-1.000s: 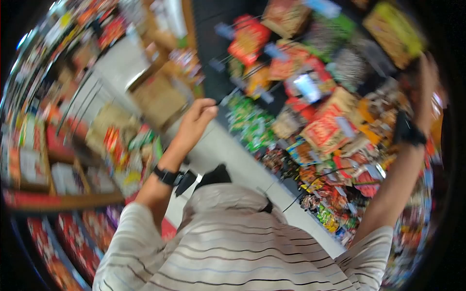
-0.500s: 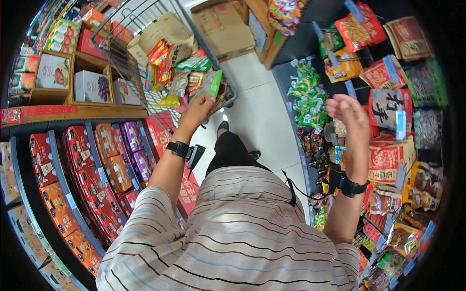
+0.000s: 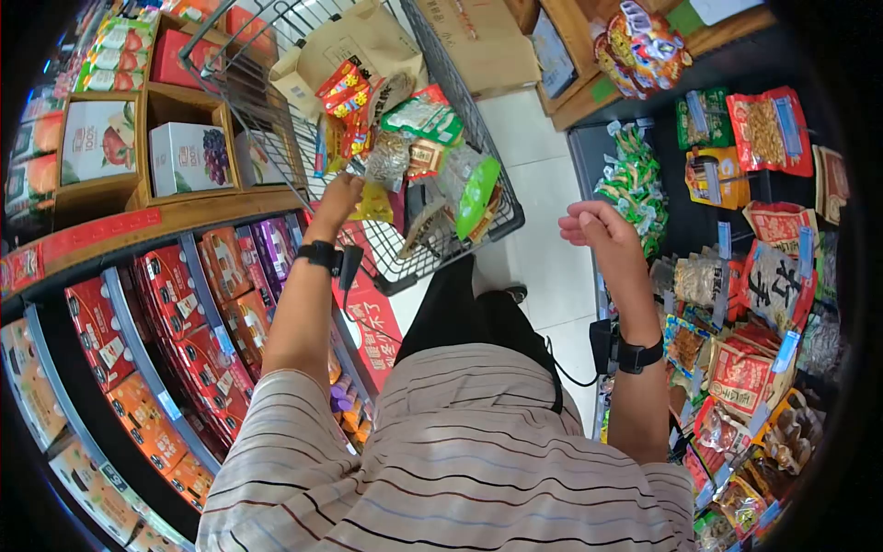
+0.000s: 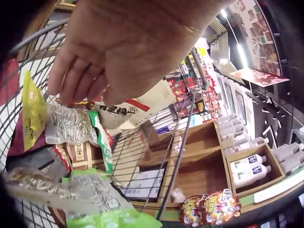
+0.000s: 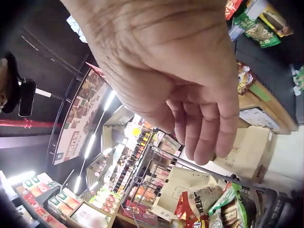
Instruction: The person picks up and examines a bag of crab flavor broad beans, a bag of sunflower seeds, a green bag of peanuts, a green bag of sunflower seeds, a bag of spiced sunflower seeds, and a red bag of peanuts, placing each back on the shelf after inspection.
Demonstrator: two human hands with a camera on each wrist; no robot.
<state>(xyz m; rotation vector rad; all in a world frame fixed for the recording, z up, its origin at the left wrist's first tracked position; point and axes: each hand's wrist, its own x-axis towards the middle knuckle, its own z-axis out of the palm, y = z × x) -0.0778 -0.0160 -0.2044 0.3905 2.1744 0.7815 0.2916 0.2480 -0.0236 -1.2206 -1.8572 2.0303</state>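
My left hand [image 3: 338, 202] is over the near left side of a wire shopping cart [image 3: 504, 189], its fingers hanging loosely beside a yellow packet [image 3: 372, 204]. Nothing shows in its grasp in the left wrist view. Around it in the cart lie a clear bag of striped seeds [image 4: 71, 124], a green-and-white packet [image 3: 423, 115], red-and-yellow packets [image 3: 348, 92] and a green-edged clear bag [image 3: 474, 189]. A large tan paper bag [image 3: 336, 46] stands at the far end. My right hand [image 3: 602, 239] hangs in the air right of the cart, fingers loosely bent and holding nothing.
Left stands a shelf with red boxes [image 3: 184, 294] and juice cartons [image 3: 191, 158]. On the right is a dark display of snack bags [image 3: 768, 129] and green-wrapped candies [image 3: 635, 179]. A cardboard box [image 3: 483, 46] sits beyond the cart; pale floor [image 3: 543, 184] runs between.
The right hand has come away from the snack display toward the middle. The view has turned, and the cart now appears closer. The left hand has shifted from the cart's near corner to its left side.
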